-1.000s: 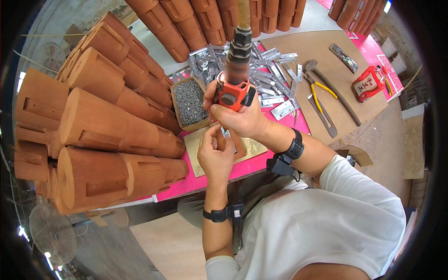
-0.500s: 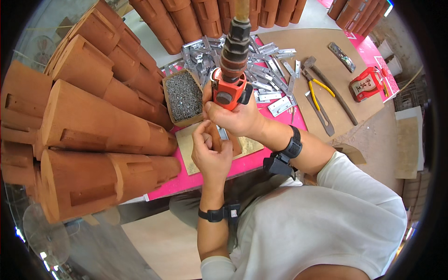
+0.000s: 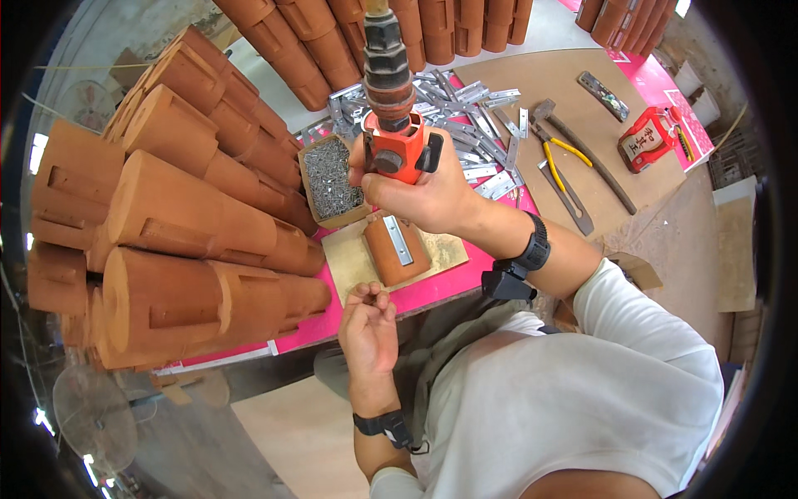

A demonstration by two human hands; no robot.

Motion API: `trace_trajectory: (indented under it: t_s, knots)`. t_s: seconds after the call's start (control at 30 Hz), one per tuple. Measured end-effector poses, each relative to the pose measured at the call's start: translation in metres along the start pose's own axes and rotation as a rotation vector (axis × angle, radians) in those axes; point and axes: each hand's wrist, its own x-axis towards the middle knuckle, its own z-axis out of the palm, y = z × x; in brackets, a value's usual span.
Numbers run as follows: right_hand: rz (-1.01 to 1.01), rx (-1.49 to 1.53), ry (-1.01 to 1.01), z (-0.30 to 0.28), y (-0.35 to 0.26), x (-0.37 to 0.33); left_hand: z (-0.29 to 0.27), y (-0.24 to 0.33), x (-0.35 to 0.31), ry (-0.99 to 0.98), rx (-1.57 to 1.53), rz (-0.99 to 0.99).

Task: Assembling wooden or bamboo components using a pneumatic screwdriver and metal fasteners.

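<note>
My right hand (image 3: pixel 416 187) is wrapped round a red and black power screwdriver (image 3: pixel 391 125), held upright over the work spot. Below it a short reddish-brown rounded block (image 3: pixel 381 256) lies on a yellowish board (image 3: pixel 449 254). A narrow silver metal plate (image 3: pixel 397 240) with holes rests in a recess along its top. My left hand (image 3: pixel 368 328) is near the board's front edge, apart from the block, palm up with curled fingers and fingertips together. Whatever those fingers may hold is too small to make out. The tool's lower tip is hidden by my right hand.
A box of screws (image 3: pixel 331 179) stands left of the tool, beside stacked reddish-brown cylinders (image 3: pixel 191 204). Behind lies a heap of metal plates (image 3: pixel 478 125). To the right are yellow-handled pliers (image 3: pixel 571 154), a hammer (image 3: pixel 590 154), a flat metal bar (image 3: pixel 568 198) and a red container (image 3: pixel 644 141).
My left hand has moved off the block toward me, uncovering the block and its metal plate. The screwdriver and right hand have shifted slightly left, as the whole view moved a little.
</note>
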Motion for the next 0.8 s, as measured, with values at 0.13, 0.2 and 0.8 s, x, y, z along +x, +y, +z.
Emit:
trace_trajectory:
  t_s: [0.13, 0.2, 0.8]
  knots:
    - [0.010, -0.028, -0.038, -0.003, 0.002, -0.004, -0.026, -0.013, -0.002, -0.057, -0.044, -0.027]
    - [0.053, -0.066, -0.069, -0.003, 0.000, -0.007, -0.024, -0.015, -0.004, -0.001, -0.010, -0.005]
    - [0.166, 0.179, -0.009, 0.006, -0.038, -0.020, -0.002, -0.023, -0.019, -0.054, 0.719, 0.135]
